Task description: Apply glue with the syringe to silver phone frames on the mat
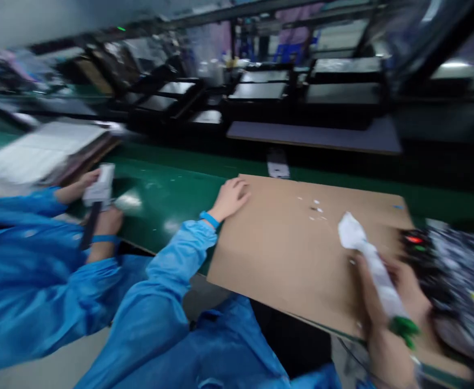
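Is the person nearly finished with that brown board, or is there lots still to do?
Hard to say. Done: nothing clearly finished. In hand: the left hand presses flat on the brown cardboard sheet, while the right hand grips a white cloth-wrapped stick with a green end, its tip on the sheet. Left: small white specks lie on the cardboard near its far edge. A co-worker's hands hold a white box beside.

Motion blur smeared the dark trays [261, 89] beyond the desk's far edge; the right hand [386, 319] was cut off by the bottom edge.
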Motion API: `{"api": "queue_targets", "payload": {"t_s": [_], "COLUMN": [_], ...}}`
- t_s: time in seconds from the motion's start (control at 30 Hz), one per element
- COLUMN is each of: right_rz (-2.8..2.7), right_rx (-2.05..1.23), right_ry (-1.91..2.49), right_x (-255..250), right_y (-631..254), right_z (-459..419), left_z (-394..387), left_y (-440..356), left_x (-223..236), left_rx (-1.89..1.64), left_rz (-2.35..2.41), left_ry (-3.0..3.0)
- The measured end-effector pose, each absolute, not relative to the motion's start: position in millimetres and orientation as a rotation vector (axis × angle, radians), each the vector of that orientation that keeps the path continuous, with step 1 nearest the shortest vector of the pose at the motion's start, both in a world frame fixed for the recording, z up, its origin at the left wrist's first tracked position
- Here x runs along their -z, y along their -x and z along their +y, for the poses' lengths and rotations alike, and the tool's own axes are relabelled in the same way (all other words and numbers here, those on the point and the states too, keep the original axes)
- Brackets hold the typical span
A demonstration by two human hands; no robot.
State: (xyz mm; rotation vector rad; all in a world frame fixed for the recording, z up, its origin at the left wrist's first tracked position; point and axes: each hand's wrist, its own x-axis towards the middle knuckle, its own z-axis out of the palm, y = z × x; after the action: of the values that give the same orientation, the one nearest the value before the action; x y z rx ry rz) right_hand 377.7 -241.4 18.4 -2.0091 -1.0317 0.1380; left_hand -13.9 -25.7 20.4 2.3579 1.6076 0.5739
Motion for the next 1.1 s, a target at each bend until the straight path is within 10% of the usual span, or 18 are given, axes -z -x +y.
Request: {"api": "queue_targets", "payload": {"t_s": [1.1], "right_rz": [-0.997], "right_rx": [-0.176], "right_ry": [1.821], "right_x": [2.1], "right_y": [-382.2], "right_z": [-248.2], "left_z": [-18.3], "left_y": [16.1], "left_x": [-2.8], "left_rx": [-0.662], "left_rz": [1.542], "left_ry": [-2.362]}}
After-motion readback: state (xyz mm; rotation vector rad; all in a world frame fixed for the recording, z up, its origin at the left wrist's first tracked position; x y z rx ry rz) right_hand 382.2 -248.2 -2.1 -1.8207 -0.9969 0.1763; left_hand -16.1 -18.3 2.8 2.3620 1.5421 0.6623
